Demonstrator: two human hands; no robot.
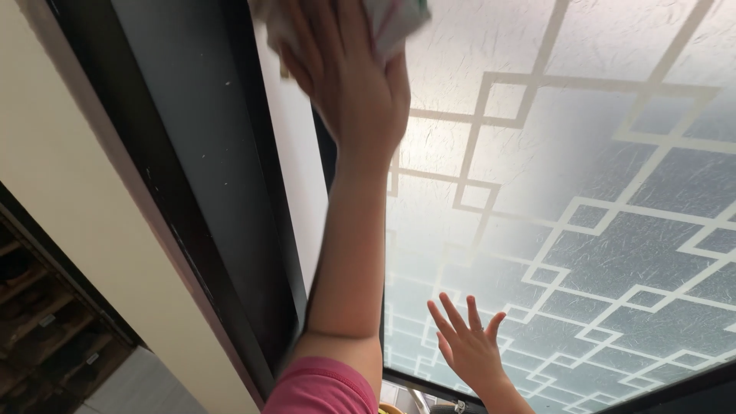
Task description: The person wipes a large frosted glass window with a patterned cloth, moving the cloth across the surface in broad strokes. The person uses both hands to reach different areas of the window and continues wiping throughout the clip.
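My left hand (349, 73) is pressed flat over a crumpled cloth (395, 19), pinning it high on the frosted glass panel (598, 176), just beside the panel's dark frame (207, 176). My right hand (468, 345) rests lower on the same glass, fingers spread, holding nothing.

Frosted glass panel (598, 176) with pale interlocking square-line pattern carries my work. Dark frame (230, 199) borders panel along its left edge. My cloth (383, 19) lies pressed flat against glass near top, under my left hand (349, 77). My right hand (468, 345) rests spread on glass lower down.
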